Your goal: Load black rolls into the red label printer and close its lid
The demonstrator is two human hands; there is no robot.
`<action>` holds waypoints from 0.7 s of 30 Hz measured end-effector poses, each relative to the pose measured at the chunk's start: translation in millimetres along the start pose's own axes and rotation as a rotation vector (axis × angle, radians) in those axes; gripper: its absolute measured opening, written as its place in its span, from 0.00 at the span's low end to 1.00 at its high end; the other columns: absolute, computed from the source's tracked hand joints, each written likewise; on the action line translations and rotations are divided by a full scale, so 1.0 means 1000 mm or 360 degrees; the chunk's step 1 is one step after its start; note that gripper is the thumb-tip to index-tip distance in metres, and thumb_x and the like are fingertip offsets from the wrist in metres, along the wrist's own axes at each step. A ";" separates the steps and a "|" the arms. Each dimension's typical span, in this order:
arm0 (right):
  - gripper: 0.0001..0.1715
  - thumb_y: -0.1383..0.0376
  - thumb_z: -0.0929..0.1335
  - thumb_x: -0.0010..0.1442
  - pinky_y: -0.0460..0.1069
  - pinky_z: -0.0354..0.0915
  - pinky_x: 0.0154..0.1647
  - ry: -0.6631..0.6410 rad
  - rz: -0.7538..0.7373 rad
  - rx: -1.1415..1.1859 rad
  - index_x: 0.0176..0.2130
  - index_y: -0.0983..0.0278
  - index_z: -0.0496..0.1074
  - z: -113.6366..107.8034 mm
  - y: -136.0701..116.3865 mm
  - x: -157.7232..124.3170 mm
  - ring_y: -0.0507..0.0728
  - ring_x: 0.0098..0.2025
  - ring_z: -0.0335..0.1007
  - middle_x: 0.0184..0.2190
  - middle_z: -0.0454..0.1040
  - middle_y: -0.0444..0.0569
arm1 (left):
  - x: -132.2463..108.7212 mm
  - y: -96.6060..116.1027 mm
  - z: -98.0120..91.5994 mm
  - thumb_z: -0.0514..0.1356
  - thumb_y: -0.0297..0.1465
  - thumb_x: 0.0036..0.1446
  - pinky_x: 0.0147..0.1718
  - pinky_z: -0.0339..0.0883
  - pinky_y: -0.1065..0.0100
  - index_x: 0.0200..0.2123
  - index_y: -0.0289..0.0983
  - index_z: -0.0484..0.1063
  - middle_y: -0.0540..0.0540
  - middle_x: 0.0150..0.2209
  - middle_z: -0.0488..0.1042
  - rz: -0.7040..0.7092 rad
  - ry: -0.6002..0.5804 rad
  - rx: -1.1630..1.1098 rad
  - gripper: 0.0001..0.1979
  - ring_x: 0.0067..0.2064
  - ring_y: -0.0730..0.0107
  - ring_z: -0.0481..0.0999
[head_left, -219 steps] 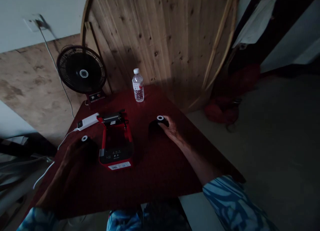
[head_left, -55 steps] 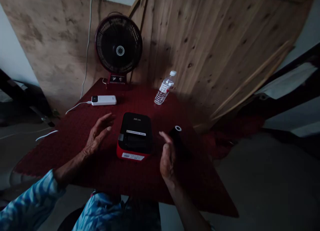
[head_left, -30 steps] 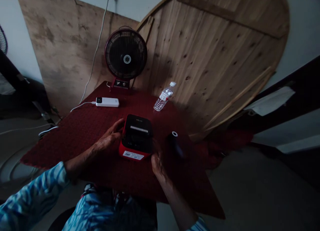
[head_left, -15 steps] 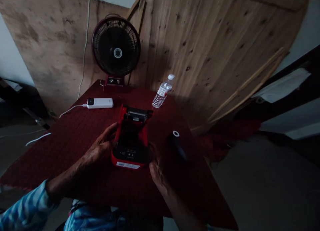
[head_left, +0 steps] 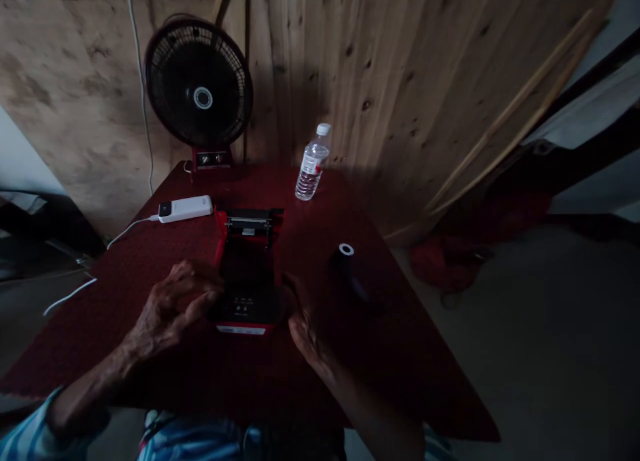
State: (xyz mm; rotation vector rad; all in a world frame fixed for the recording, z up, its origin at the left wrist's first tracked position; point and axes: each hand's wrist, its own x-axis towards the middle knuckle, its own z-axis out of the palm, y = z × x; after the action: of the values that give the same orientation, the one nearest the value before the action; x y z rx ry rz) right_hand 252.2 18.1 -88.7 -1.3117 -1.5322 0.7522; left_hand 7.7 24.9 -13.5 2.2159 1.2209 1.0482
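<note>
A red and black device that looks like a small printer stands on the red-covered table with its lid up, so its dark inner bay shows. My left hand is at its left edge, fingers bent and fingertips touching the side near the black front panel. Along the right side lies my right hand, holding the casing; its fingers are partly lost in shadow. To the right is a dark cylinder with a white ring on its end, apart from both hands.
A water bottle stands upright behind the printer. At the back left is a dark fan against the wooden wall. A white power bank with a white cable lies left of the printer. The table edge slants down on the right.
The view has shifted, so things on the table sit further left. My printer now shows less of its front label and looks flatter. My left hand has risen a little, its fingers more bent.
</note>
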 end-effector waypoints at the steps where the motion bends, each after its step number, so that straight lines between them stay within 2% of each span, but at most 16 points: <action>1: 0.18 0.53 0.63 0.67 0.57 0.66 0.56 0.0002 0.0007 0.0007 0.51 0.57 0.73 0.000 -0.001 0.000 0.59 0.52 0.71 0.49 0.76 0.50 | 0.011 0.006 -0.002 0.56 0.31 0.64 0.47 0.69 0.65 0.40 0.40 0.77 0.46 0.42 0.79 0.0145 -0.0161 0.0074 0.09 0.45 0.65 0.76; 3: 0.18 0.55 0.61 0.68 0.56 0.65 0.57 -0.0007 0.0015 0.0016 0.52 0.55 0.72 -0.002 -0.005 0.001 0.59 0.52 0.71 0.49 0.76 0.48 | 0.038 0.013 0.000 0.54 0.30 0.66 0.47 0.70 0.67 0.45 0.40 0.77 0.45 0.44 0.79 0.0297 -0.0494 0.0180 0.12 0.45 0.66 0.77; 6: 0.18 0.57 0.61 0.68 0.55 0.64 0.58 -0.0032 -0.0002 -0.0009 0.53 0.55 0.72 -0.004 -0.011 0.004 0.59 0.52 0.71 0.49 0.76 0.47 | 0.072 0.015 0.010 0.52 0.26 0.64 0.46 0.71 0.65 0.44 0.39 0.78 0.44 0.45 0.80 0.0339 -0.0895 0.0438 0.14 0.47 0.64 0.79; 8: 0.18 0.58 0.62 0.67 0.55 0.65 0.57 -0.0024 -0.0028 0.0042 0.52 0.57 0.72 -0.002 -0.010 0.006 0.59 0.52 0.71 0.48 0.77 0.48 | 0.080 0.017 0.011 0.52 0.25 0.63 0.46 0.72 0.63 0.44 0.40 0.78 0.43 0.48 0.79 0.0301 -0.0911 0.0619 0.15 0.48 0.60 0.79; 10: 0.18 0.59 0.61 0.67 0.54 0.66 0.55 0.0002 -0.0046 0.0149 0.52 0.57 0.72 0.002 -0.005 0.007 0.58 0.51 0.72 0.48 0.77 0.48 | 0.075 0.021 0.003 0.52 0.27 0.63 0.46 0.72 0.62 0.46 0.41 0.78 0.43 0.49 0.78 0.0235 -0.0729 0.0738 0.15 0.49 0.58 0.78; 12: 0.17 0.60 0.62 0.66 0.54 0.67 0.55 0.0016 -0.0045 0.0219 0.52 0.55 0.72 0.006 0.000 0.006 0.58 0.51 0.72 0.48 0.77 0.47 | 0.064 0.023 -0.010 0.52 0.32 0.65 0.45 0.72 0.62 0.45 0.42 0.78 0.44 0.46 0.79 0.0176 -0.0523 0.0814 0.15 0.45 0.59 0.79; 13: 0.17 0.59 0.62 0.66 0.54 0.67 0.55 0.0026 -0.0044 0.0236 0.52 0.54 0.72 0.007 0.001 0.006 0.58 0.52 0.71 0.48 0.77 0.46 | 0.059 0.023 -0.017 0.52 0.34 0.65 0.44 0.72 0.63 0.43 0.42 0.78 0.44 0.43 0.80 0.0183 -0.0493 0.0844 0.15 0.43 0.60 0.79; 15: 0.17 0.59 0.63 0.65 0.55 0.66 0.57 0.0043 -0.0041 0.0256 0.51 0.53 0.73 0.005 0.002 0.004 0.59 0.53 0.70 0.48 0.77 0.46 | 0.052 0.019 -0.025 0.52 0.34 0.64 0.42 0.71 0.62 0.38 0.41 0.79 0.43 0.39 0.80 0.0225 -0.0607 0.0843 0.15 0.40 0.60 0.78; 17: 0.16 0.59 0.64 0.64 0.56 0.64 0.59 0.0049 -0.0047 0.0269 0.50 0.53 0.74 0.002 0.000 0.002 0.60 0.55 0.70 0.48 0.77 0.46 | 0.051 0.013 -0.025 0.52 0.33 0.64 0.41 0.71 0.62 0.36 0.40 0.79 0.42 0.38 0.80 0.0289 -0.0802 0.0766 0.15 0.39 0.60 0.78; 19: 0.16 0.60 0.65 0.63 0.57 0.62 0.60 0.0047 -0.0059 0.0270 0.50 0.53 0.74 -0.001 -0.003 0.002 0.61 0.57 0.68 0.49 0.76 0.46 | 0.054 0.008 -0.017 0.51 0.32 0.65 0.43 0.71 0.62 0.39 0.41 0.79 0.42 0.40 0.80 0.0331 -0.0932 0.0653 0.15 0.42 0.60 0.78; 21: 0.16 0.60 0.66 0.62 0.58 0.61 0.62 0.0042 -0.0074 0.0263 0.49 0.53 0.75 -0.002 -0.004 0.003 0.61 0.58 0.67 0.49 0.76 0.45 | 0.057 0.007 -0.008 0.49 0.32 0.67 0.47 0.69 0.62 0.47 0.42 0.77 0.43 0.46 0.79 0.0326 -0.0977 0.0554 0.17 0.46 0.60 0.78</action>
State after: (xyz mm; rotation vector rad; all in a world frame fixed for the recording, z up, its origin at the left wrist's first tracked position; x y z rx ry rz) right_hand 252.8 19.5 -83.1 -1.1559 -1.4426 0.8106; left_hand 24.8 69.3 20.1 2.6793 0.9564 0.1662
